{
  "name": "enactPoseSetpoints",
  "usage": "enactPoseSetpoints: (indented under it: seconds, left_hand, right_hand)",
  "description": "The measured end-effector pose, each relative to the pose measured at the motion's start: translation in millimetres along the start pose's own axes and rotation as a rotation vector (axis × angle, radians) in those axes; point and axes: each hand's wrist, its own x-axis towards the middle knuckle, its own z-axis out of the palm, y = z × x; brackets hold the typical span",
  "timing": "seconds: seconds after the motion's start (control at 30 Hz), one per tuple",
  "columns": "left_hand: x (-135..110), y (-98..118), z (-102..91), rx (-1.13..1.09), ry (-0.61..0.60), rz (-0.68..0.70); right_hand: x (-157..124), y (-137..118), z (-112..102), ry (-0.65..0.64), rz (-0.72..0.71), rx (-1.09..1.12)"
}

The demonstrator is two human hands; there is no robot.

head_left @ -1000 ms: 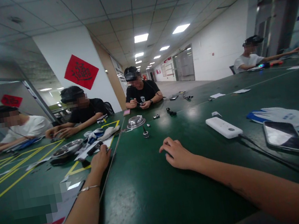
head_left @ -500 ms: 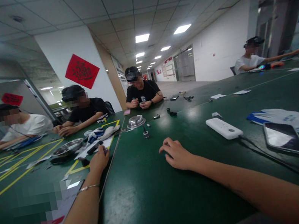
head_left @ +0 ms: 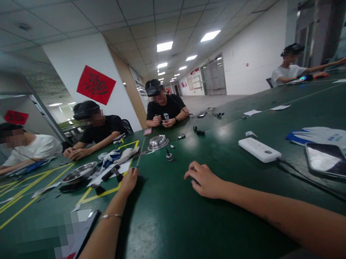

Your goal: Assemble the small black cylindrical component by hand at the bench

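My left hand [head_left: 130, 180] is at the table seam, fingers closed; what they hold, if anything, is hidden. Just left of it stand two small dark parts [head_left: 98, 189], with a black cylindrical piece [head_left: 109, 173] lying behind them on white paper. My right hand [head_left: 204, 180] rests on the green table [head_left: 178, 235], fingers loosely bent and apart, nothing in them. Ahead, between the hands, stands a small metal part with a dark stem [head_left: 168, 155]. Beyond it sits a shiny metal bowl [head_left: 158, 142], seemingly upside down.
A metal dish [head_left: 80, 172] and gloves [head_left: 111, 158] lie left. On the right are a white power strip [head_left: 259, 148] with a cable, a phone [head_left: 329, 160] and a blue-white glove [head_left: 345, 141]. A clipboard-like sheet [head_left: 76, 249] lies near my left forearm. Several people sit around the table.
My left hand has moved right and slightly nearer, uncovering a small dark upright part to its left. My right hand stays in place. The view has shifted slightly.
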Motion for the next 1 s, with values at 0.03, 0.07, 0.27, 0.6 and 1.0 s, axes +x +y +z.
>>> enactPoseSetpoints:
  seconds: [0.03, 0.07, 0.27, 0.6, 1.0]
  left_hand:
    - [1.4, 5.2, 5.2, -0.017, -0.007, 0.007]
    - [2.4, 10.1, 10.4, -0.036, -0.012, 0.012]
    - [-5.7, 37.1, 33.8, -0.119, -0.089, 0.083]
    - [-48.6, 101.1, 38.2, 0.024, -0.309, 0.370]
    - [-96.2, 145.7, 74.5, 0.004, -0.247, 0.598]
  right_hand:
    - [0.1, 0.2, 0.3, 0.006, -0.005, 0.000]
    - [0.2, 0.2, 0.2, 0.011, -0.008, 0.001]
    - [-0.4, -3.4, -3.6, -0.019, 0.023, 0.004]
    - [1.1, 0.3, 1.5, 0.056, 0.109, 0.007]
    - [8.5, 8.5, 1.7, 0.061, 0.087, -0.016]
